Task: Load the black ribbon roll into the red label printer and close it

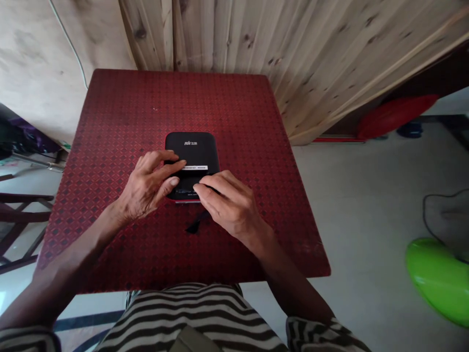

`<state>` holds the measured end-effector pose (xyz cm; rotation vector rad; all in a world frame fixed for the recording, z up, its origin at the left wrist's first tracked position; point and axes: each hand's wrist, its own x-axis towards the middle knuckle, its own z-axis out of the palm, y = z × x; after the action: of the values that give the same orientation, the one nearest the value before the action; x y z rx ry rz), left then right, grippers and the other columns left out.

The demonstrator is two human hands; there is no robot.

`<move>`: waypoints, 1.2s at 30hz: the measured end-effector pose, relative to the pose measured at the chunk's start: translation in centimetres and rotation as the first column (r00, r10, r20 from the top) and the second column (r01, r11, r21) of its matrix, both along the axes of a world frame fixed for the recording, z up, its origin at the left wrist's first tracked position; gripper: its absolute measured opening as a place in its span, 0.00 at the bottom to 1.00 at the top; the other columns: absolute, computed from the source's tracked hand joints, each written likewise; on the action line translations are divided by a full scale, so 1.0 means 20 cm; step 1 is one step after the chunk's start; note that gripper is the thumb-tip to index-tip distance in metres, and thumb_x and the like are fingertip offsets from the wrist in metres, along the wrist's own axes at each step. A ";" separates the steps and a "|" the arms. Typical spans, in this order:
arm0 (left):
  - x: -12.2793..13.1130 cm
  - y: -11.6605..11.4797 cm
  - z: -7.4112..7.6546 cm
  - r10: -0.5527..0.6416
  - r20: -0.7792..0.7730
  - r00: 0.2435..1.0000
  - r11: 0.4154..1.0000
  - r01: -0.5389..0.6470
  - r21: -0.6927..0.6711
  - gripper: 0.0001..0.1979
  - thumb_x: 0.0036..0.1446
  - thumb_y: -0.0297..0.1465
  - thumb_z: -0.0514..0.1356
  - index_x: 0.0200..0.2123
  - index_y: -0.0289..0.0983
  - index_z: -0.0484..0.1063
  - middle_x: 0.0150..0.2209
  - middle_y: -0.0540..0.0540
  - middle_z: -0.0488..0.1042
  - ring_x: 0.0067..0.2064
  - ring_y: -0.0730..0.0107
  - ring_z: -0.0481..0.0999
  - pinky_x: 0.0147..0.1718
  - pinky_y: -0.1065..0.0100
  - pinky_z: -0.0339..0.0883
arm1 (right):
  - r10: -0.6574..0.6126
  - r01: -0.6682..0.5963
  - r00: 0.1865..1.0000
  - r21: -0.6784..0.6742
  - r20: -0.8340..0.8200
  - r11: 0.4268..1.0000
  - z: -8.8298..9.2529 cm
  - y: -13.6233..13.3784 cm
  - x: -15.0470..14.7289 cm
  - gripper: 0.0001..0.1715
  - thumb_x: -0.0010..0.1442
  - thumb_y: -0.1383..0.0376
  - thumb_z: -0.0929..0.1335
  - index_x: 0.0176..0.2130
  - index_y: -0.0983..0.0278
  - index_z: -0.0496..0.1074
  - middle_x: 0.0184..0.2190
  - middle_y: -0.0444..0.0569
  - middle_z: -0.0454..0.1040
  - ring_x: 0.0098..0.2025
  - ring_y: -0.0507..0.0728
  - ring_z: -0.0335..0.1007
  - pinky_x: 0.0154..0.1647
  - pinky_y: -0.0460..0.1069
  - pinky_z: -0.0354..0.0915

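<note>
Under the loose left hand (144, 183) lies a black box (198, 157); whether the right hand (232, 201), touching it, grips anything cannot be told. A hard push could make it slide.

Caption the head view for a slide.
Left hand and right hand at a black device with a white label, on a red table.

Red, diamond-patterned surface (234, 105) in the middle, and knotty wooden planks (238, 39) rise right behind it! A pale cord (70, 43) dangles to its far-left corner; dark slatted furniture (22, 210) hugs its left. Off its right, across pale floor (351, 210), a glossy green object (439, 281), and farther back, something red (399, 116)!
</note>
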<state>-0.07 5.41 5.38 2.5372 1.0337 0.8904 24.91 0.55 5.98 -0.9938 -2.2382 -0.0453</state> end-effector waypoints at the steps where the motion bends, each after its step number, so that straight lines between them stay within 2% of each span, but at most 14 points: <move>1: -0.01 0.00 -0.02 -0.008 0.012 1.000 1.000 0.007 0.005 0.22 0.77 0.43 0.50 0.65 0.42 0.74 0.60 0.39 0.74 0.63 0.54 0.74 0.62 0.50 0.69 | -0.004 0.004 1.000 0.010 -0.006 1.000 0.00 0.00 0.00 0.12 0.71 0.74 0.68 0.44 0.61 0.80 0.39 0.51 0.83 0.40 0.58 0.75 0.44 0.53 0.76; 8: -0.03 0.01 -0.08 -0.044 -0.038 0.998 0.995 0.048 0.089 0.32 0.73 0.56 0.50 0.70 0.46 0.68 0.62 0.37 0.72 0.65 0.49 0.72 0.60 0.49 0.69 | -0.033 0.033 0.999 -0.032 0.006 0.999 0.01 -0.01 -0.01 0.13 0.73 0.74 0.66 0.45 0.61 0.80 0.39 0.50 0.83 0.40 0.58 0.74 0.45 0.54 0.77; 14: -0.03 0.00 -0.10 -0.054 -0.068 0.996 0.983 0.065 0.174 0.38 0.70 0.60 0.51 0.73 0.45 0.63 0.63 0.34 0.71 0.66 0.46 0.72 0.59 0.48 0.69 | -0.011 0.010 0.999 -0.024 -0.038 1.000 0.01 -0.01 -0.01 0.11 0.72 0.74 0.67 0.45 0.63 0.80 0.40 0.52 0.83 0.40 0.58 0.75 0.45 0.55 0.77; 17: -0.02 -0.03 -0.10 -0.049 -0.071 0.996 0.985 0.059 0.160 0.41 0.70 0.61 0.49 0.74 0.42 0.60 0.64 0.32 0.70 0.68 0.42 0.69 0.61 0.46 0.67 | -0.016 0.011 0.986 -0.033 -0.167 0.999 0.01 0.00 0.02 0.10 0.72 0.69 0.70 0.50 0.60 0.79 0.44 0.51 0.83 0.44 0.59 0.78 0.48 0.56 0.78; 19: -0.02 -0.07 -0.09 -0.024 -0.043 0.999 0.990 0.030 0.139 0.40 0.71 0.61 0.48 0.75 0.41 0.60 0.66 0.32 0.68 0.69 0.43 0.69 0.63 0.46 0.66 | -0.084 0.069 0.951 -0.059 -0.298 0.996 0.00 0.01 0.06 0.10 0.71 0.66 0.71 0.51 0.58 0.79 0.45 0.50 0.84 0.46 0.59 0.79 0.49 0.57 0.78; 23: -0.04 -0.17 -0.12 0.127 0.092 0.988 0.967 -0.144 0.210 0.32 0.72 0.53 0.56 0.71 0.43 0.66 0.62 0.36 0.72 0.61 0.51 0.75 0.60 0.54 0.71 | -0.312 0.219 0.803 -0.235 -0.508 0.947 -0.08 0.07 0.15 0.10 0.74 0.60 0.68 0.45 0.57 0.81 0.41 0.48 0.84 0.40 0.56 0.80 0.40 0.52 0.76; 26: -0.07 -0.19 -0.16 0.176 0.077 0.981 0.935 -0.191 0.300 0.27 0.70 0.46 0.63 0.66 0.43 0.70 0.55 0.38 0.76 0.55 0.54 0.78 0.54 0.57 0.74 | -0.414 0.192 0.720 -0.413 -0.558 0.890 -0.16 0.12 0.20 0.16 0.74 0.55 0.67 0.41 0.58 0.82 0.39 0.48 0.84 0.40 0.56 0.81 0.41 0.52 0.74; 30: -0.08 -0.17 -0.18 0.145 0.020 0.989 0.916 -0.142 0.375 0.30 0.67 0.46 0.67 0.66 0.42 0.69 0.55 0.37 0.76 0.55 0.51 0.78 0.53 0.54 0.74 | -0.431 0.117 0.731 -0.526 -0.528 0.843 -0.22 0.15 0.20 0.20 0.72 0.49 0.68 0.40 0.59 0.83 0.38 0.48 0.85 0.41 0.57 0.81 0.43 0.52 0.73; 36: -0.07 -0.16 -0.19 0.148 0.013 0.989 0.911 -0.141 0.388 0.32 0.65 0.46 0.69 0.66 0.41 0.68 0.56 0.35 0.75 0.55 0.51 0.79 0.51 0.54 0.77 | -0.392 -0.017 0.767 -0.626 -0.508 0.779 -0.24 0.15 0.18 0.21 0.70 0.47 0.69 0.43 0.57 0.85 0.41 0.47 0.88 0.42 0.58 0.84 0.44 0.53 0.75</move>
<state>-1.45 2.26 1.57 2.8171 1.1621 1.2251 28.58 3.53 1.21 -1.3342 -1.5184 0.8458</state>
